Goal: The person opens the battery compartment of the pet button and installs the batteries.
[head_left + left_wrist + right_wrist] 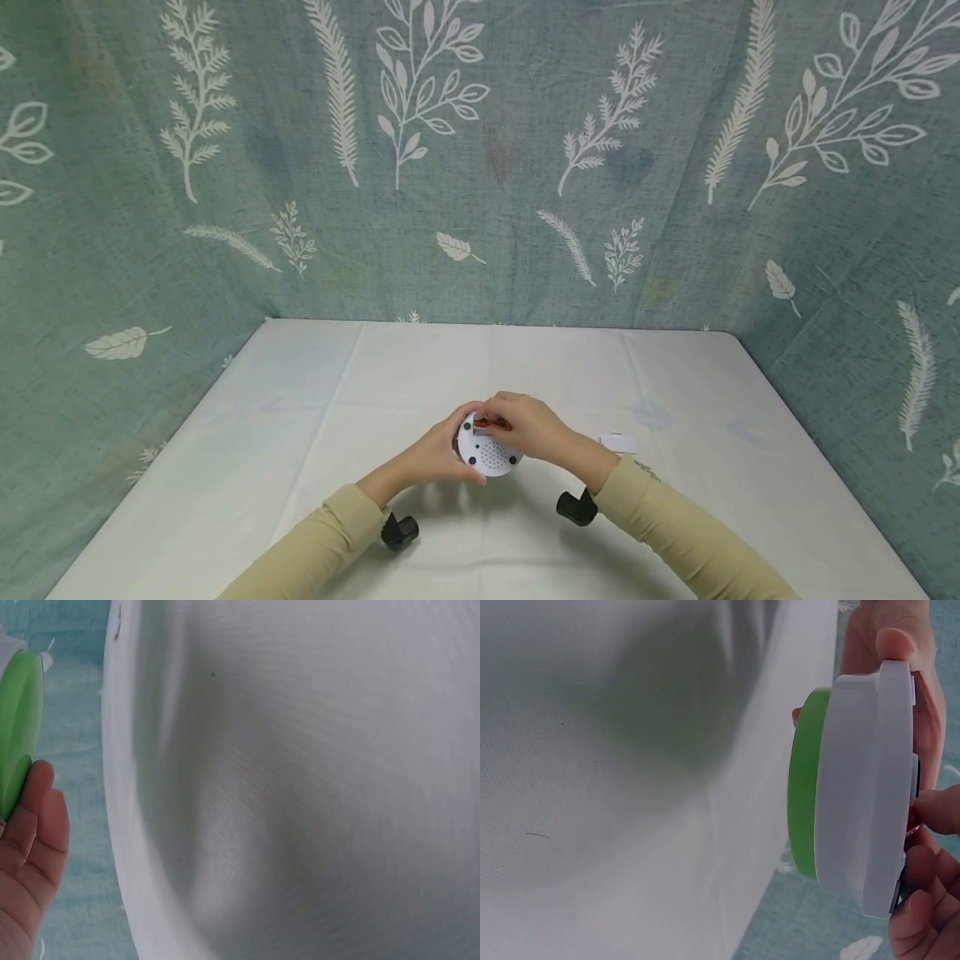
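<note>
nearest the right wrist camera, a round white-and-green device (855,787) filled much of the view, held up above the desk (420,367) with its flat base (493,454) turned toward the head camera. the left hand (438,450) was curled around its rim, with the thumb at the near edge and fingers at the far side. the right hand (528,425) was pinching a small red object (491,422), perhaps a battery, at a recess in the base; the fingers hid most of it.

the work looked partway through. the recess was uncovered and the red object had been brought to it, but was not yet let go of; whether it was going in or coming out, i could not tell. closing the recess seemed to be among what was left, if it had a cover.

the device was a shallow drum of smooth, probably plastic, white shell, stepped out to a wider lip, with a narrower green end opposite the base. dark round spots, likely feet, sat near the edge of the base, and tiny holes dotted its middle.

beyond the right forearm lay a flat white rectangular item (617,442) on the desk's lightly creased white covering. tan sleeves (315,542) ended above black rounded wrist pieces (401,533). behind hung blue-green fabric (517,250) printed with pale leaves.
</note>
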Demonstrator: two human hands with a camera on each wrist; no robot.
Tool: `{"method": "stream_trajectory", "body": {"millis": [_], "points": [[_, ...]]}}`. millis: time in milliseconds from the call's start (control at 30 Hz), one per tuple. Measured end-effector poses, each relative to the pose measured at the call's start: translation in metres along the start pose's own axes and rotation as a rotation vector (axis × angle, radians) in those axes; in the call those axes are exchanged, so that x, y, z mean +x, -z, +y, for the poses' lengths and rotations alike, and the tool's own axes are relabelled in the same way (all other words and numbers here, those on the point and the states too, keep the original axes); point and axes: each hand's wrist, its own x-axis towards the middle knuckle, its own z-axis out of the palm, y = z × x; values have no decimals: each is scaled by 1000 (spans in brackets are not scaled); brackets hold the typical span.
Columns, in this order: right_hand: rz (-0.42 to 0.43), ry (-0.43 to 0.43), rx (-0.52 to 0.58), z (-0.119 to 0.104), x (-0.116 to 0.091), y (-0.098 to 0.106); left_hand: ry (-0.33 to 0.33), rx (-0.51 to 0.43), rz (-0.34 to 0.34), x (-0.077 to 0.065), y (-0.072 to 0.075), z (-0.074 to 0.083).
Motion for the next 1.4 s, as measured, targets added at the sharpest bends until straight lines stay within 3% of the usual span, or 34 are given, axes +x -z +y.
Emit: {"method": "stream_trajectory", "body": {"millis": [267,600,933,1067,1167,1400], "points": [[-40,66,-126,-1,1,-1,9,-11,-24,0,0,1],[-91,74,-113,-5,2,2,18,-6,-23,0,0,1],[-18,-58,-140,-1,-1,-1,58,-9,34,-2,2,-2],[14,-215,-23,2,-1,-1,52,-24,44,-3,2,-1],[2,-345,138,7,-1,-2,47,-35,47,-3,2,-1],[-152,-635,553,17,-4,-7,54,-55,44,-1,2,-3]]}}
